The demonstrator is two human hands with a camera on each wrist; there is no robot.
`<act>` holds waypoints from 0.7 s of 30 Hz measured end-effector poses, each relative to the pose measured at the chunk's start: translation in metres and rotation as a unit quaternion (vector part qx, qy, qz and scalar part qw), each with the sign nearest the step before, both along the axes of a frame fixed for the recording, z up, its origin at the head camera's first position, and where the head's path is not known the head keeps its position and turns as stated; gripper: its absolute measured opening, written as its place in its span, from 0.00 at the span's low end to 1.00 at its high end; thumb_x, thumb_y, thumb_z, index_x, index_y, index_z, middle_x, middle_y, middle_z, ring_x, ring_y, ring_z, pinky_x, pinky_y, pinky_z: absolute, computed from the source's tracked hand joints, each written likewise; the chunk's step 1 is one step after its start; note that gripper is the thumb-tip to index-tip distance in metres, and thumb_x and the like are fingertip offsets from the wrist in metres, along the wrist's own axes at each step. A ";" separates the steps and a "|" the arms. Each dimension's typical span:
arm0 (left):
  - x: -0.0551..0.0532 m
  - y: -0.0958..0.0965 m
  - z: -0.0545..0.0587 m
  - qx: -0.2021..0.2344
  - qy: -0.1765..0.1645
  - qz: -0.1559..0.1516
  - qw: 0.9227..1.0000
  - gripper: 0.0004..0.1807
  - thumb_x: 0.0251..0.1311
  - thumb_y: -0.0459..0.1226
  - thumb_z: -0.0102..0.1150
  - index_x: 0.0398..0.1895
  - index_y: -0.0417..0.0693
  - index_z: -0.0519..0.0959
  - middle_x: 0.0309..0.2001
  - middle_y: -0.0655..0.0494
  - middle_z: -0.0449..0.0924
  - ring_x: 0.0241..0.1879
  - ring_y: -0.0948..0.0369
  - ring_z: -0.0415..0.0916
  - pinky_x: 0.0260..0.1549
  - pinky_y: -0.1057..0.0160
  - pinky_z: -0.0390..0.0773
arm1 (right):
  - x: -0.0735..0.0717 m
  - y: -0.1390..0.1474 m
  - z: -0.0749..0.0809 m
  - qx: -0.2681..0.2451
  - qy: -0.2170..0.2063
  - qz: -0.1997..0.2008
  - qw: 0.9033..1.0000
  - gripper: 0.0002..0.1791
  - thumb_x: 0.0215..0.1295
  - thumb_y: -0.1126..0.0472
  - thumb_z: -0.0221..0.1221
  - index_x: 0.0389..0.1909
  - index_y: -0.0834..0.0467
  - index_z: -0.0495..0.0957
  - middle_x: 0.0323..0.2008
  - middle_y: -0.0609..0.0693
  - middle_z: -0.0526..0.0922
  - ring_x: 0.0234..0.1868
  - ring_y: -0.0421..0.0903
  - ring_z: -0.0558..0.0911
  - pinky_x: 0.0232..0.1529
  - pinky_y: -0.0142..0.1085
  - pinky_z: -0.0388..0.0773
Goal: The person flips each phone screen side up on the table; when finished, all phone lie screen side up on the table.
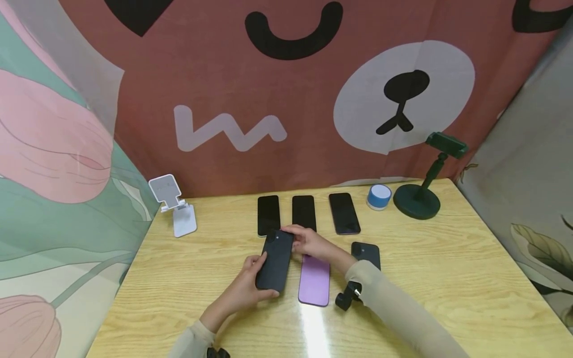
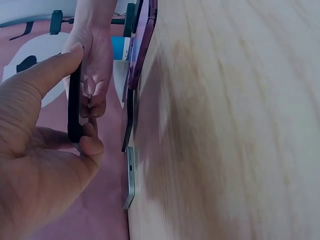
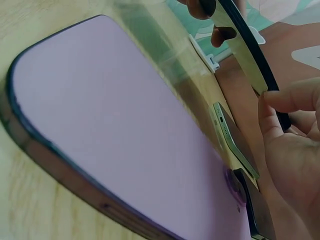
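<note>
Both hands hold a black phone (image 1: 276, 263) above the table, its back with the camera turned up toward the head camera. My left hand (image 1: 245, 287) grips the lower left part, thumb along one side and fingers at the bottom edge. At the upper right corner, my right hand (image 1: 310, 243) pinches the phone. Its thin edge (image 2: 74, 105) shows in the left wrist view, raised off the wood. A purple phone (image 1: 314, 281) lies back up just right of the held one, under the right wrist. Another dark phone (image 1: 368, 252) is partly hidden by the right forearm.
Three phones, a left one (image 1: 268, 215), a middle one (image 1: 304, 211) and a right one (image 1: 344, 214), lie screen up in a back row. A white stand (image 1: 183, 220) is at the left; a blue-and-white cylinder (image 1: 379, 197) and a dark green stand (image 1: 417, 201) are at the right.
</note>
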State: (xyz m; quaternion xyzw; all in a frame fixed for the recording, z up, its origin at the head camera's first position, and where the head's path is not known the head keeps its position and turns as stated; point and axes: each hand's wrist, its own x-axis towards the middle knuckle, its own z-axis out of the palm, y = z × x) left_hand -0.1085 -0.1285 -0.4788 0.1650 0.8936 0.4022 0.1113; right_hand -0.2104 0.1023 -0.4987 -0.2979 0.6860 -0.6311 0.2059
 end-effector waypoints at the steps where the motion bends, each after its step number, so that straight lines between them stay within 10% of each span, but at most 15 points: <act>1: 0.000 0.000 0.001 -0.001 -0.002 0.002 1.000 0.56 0.44 0.46 0.74 0.71 0.34 0.53 0.60 0.36 0.57 0.54 0.47 0.66 0.52 0.48 0.68 | 0.000 0.001 0.000 -0.006 -0.007 0.007 1.000 0.34 0.57 0.79 0.54 0.67 0.73 0.57 0.64 0.68 0.59 0.46 0.44 0.73 0.40 0.28 0.72; 21: 0.004 0.013 0.000 -0.048 0.047 0.051 0.996 0.63 0.37 0.53 0.76 0.72 0.33 0.49 0.58 0.36 0.57 0.45 0.49 0.70 0.43 0.53 0.74 | 0.003 0.001 0.003 -0.015 -0.038 0.013 0.999 0.37 0.60 0.73 0.59 0.70 0.67 0.55 0.63 0.65 0.62 0.50 0.46 0.77 0.45 0.32 0.76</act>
